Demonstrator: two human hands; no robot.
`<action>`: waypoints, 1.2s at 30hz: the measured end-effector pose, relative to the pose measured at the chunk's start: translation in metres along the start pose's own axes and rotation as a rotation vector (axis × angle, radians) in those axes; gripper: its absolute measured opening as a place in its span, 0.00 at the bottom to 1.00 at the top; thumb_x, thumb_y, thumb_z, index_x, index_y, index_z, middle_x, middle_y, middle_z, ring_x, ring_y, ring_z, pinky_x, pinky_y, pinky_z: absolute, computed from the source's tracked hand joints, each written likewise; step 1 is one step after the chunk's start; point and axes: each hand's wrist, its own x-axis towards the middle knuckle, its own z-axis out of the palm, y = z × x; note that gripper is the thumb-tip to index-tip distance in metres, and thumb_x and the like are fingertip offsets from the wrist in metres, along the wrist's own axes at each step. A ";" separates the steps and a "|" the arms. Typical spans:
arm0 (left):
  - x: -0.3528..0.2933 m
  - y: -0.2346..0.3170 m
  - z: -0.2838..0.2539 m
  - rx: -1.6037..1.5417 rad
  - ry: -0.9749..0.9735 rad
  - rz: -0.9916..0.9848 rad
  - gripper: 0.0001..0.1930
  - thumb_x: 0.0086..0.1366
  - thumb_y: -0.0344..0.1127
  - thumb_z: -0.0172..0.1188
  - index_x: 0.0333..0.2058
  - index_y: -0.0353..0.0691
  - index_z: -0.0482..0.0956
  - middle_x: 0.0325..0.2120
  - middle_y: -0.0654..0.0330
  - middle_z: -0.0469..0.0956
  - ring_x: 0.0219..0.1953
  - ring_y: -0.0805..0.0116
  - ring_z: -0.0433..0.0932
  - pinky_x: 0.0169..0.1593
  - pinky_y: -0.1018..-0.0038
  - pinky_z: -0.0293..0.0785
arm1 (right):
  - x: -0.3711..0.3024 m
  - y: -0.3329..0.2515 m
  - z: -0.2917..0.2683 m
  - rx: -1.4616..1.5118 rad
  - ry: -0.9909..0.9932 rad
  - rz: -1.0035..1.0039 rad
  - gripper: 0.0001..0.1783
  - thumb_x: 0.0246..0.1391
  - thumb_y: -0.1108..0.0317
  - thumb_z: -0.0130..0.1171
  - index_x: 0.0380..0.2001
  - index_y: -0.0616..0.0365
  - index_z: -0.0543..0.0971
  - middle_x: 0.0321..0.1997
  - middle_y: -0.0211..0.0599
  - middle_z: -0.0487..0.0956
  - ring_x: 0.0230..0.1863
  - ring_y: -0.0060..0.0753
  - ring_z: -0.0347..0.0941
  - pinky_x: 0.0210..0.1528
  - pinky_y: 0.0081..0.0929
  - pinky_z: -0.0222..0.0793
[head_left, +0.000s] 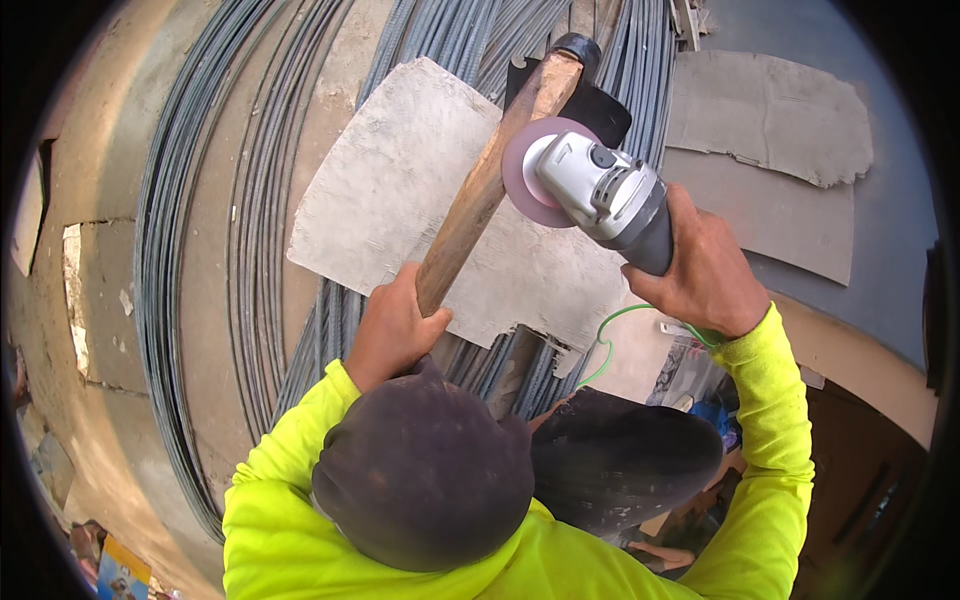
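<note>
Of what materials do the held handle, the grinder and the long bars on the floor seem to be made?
Handle: wood, rough; brown streaks and a paler upper end.
Grinder: smooth silver head, metal or painted plastic; dark grey body, probably plastic.
Bars: probably steel, dull grey; some look ribbed.

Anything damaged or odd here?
Yes. The pale sheet beneath the wooden handle has a ragged, torn lower edge. Also, the pink disc on the angle grinder looks unshielded from this view, unusual for such a tool.
</note>
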 end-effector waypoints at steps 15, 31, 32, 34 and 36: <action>-0.003 -0.004 0.003 0.021 0.008 0.041 0.23 0.55 0.34 0.69 0.46 0.29 0.73 0.30 0.34 0.80 0.37 0.31 0.80 0.40 0.49 0.76 | -0.016 -0.006 0.015 -0.105 -0.044 -0.214 0.31 0.41 0.66 0.68 0.48 0.67 0.68 0.37 0.63 0.79 0.34 0.68 0.79 0.37 0.52 0.77; -0.003 -0.001 0.003 0.092 -0.047 0.028 0.24 0.56 0.35 0.68 0.48 0.30 0.73 0.31 0.33 0.81 0.38 0.31 0.81 0.41 0.50 0.77 | -0.022 -0.002 0.018 -0.053 -0.030 -0.138 0.35 0.41 0.65 0.68 0.52 0.69 0.68 0.32 0.63 0.79 0.35 0.69 0.79 0.40 0.52 0.76; -0.003 0.000 0.003 0.107 -0.061 0.016 0.24 0.56 0.35 0.68 0.48 0.29 0.73 0.32 0.33 0.81 0.38 0.31 0.81 0.41 0.50 0.77 | -0.018 0.005 0.015 -0.042 -0.007 -0.096 0.34 0.41 0.65 0.68 0.50 0.69 0.68 0.31 0.63 0.79 0.35 0.68 0.79 0.39 0.52 0.76; -0.001 0.003 0.001 0.119 -0.068 0.008 0.24 0.56 0.35 0.68 0.49 0.29 0.73 0.32 0.33 0.81 0.38 0.31 0.81 0.41 0.51 0.78 | -0.007 0.023 0.009 -0.001 0.065 -0.014 0.32 0.41 0.64 0.68 0.48 0.69 0.68 0.31 0.64 0.78 0.34 0.68 0.79 0.39 0.52 0.76; -0.002 0.004 0.001 0.103 -0.057 0.012 0.25 0.56 0.35 0.68 0.49 0.29 0.73 0.32 0.33 0.81 0.38 0.32 0.82 0.42 0.52 0.78 | 0.002 0.040 0.003 0.053 0.154 0.064 0.31 0.42 0.63 0.68 0.46 0.69 0.69 0.30 0.64 0.78 0.33 0.68 0.79 0.38 0.51 0.75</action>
